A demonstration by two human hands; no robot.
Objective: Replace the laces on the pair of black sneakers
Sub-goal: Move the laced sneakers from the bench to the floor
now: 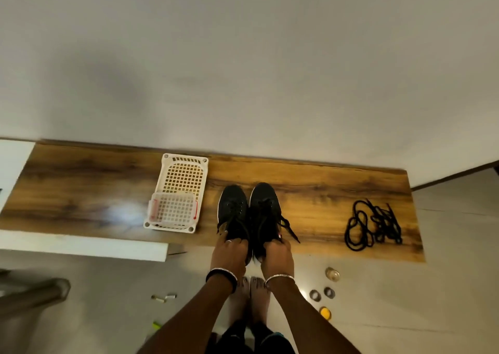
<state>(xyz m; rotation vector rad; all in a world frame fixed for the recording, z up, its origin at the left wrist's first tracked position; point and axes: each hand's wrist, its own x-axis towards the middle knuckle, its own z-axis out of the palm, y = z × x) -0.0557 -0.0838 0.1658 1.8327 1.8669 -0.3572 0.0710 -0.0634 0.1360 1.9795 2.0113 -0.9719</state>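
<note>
Grip | left hand [229, 251] clasps left sneaker [232, 210] heel | right hand [278, 253] clasps right sneaker [266, 208] heel

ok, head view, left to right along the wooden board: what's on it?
White basket → left sneaker, gripped at its heel end by the left hand → right sneaker, gripped likewise by the right hand → loose pile of black laces.
</note>
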